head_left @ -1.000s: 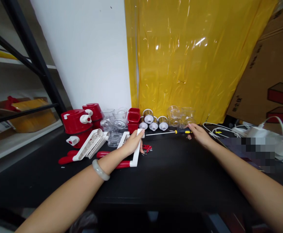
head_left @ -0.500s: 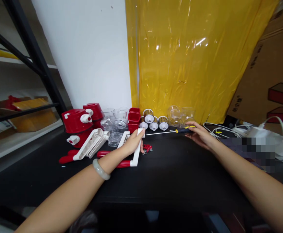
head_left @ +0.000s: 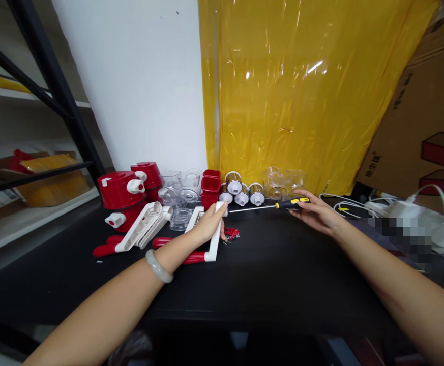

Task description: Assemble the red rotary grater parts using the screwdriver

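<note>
My left hand (head_left: pixel 209 223) is closed around a white crank handle (head_left: pixel 213 244) with a red grip, holding it against the black table. In my right hand (head_left: pixel 315 212) is a screwdriver (head_left: pixel 293 203) with a black and yellow handle. Its long shaft points left, and the tip meets the upper end of the crank handle near my left thumb; the exact contact is too small to make out. Small red parts and screws (head_left: pixel 231 234) lie just right of my left hand. Another white crank handle with a red grip lies behind my left wrist, partly hidden.
Red grater housings (head_left: pixel 120 190) and stacked white crank handles (head_left: pixel 143 226) stand at left. Clear plastic cups (head_left: pixel 189 182), red hoppers (head_left: pixel 210 185) and metal grater drums (head_left: pixel 241 195) line the back. White cables (head_left: pixel 353 203) and a cardboard box (head_left: pixel 408 122) are at right.
The screwdriver handle has turned in my right hand, showing more yellow, and my right fingers have shifted around it. My left hand and the crank handle stay in place.
</note>
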### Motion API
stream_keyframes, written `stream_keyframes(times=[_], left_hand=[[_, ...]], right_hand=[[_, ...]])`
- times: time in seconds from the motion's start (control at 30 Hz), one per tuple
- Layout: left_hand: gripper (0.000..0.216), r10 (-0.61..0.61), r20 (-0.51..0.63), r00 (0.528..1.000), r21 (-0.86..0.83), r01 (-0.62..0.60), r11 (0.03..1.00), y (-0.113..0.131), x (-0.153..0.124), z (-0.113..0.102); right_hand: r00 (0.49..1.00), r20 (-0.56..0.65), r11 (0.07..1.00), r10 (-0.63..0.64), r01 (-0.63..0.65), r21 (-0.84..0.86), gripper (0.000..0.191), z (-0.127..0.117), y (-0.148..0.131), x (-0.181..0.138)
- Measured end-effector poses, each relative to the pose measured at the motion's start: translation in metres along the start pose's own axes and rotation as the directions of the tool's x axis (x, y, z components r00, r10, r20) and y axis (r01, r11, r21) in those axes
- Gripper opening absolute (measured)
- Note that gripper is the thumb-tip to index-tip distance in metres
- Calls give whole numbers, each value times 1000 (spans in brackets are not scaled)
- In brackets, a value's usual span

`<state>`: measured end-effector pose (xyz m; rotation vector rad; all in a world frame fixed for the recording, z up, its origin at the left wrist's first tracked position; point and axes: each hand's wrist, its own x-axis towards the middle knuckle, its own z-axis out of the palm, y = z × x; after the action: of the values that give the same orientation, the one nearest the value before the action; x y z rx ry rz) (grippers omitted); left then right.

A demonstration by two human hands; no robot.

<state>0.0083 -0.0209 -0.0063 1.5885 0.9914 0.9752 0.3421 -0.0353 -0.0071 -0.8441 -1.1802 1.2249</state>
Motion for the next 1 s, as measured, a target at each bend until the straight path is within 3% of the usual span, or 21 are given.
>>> stream_keyframes(times=[0.2,0.47,0.6,0.77,1.0], left_hand=[[49,0,-1,1000,14,0,1000,-1,1,0],[50,-13,-15,1000,34,13,999,0,1,-1],[49,-4,-13,1000,41,4,999,0,0,-1],[49,-7,-24,1000,45,8,999,0,0,-2],[46,-5,-12,1000,44,6,999,0,0,-2]], right_hand=[[998,-55,998,9,-12,-65,28,-1,4,8],[987,-127,921,-96,40,-388,41,-10,19,18],[988,-115,945,-104,62,-320,40,-10,20,17],[991,-135,986,-23,1,-164,33,-7,19,14],[998,-58,1000,10,-11,-27,31,-5,13,9]])
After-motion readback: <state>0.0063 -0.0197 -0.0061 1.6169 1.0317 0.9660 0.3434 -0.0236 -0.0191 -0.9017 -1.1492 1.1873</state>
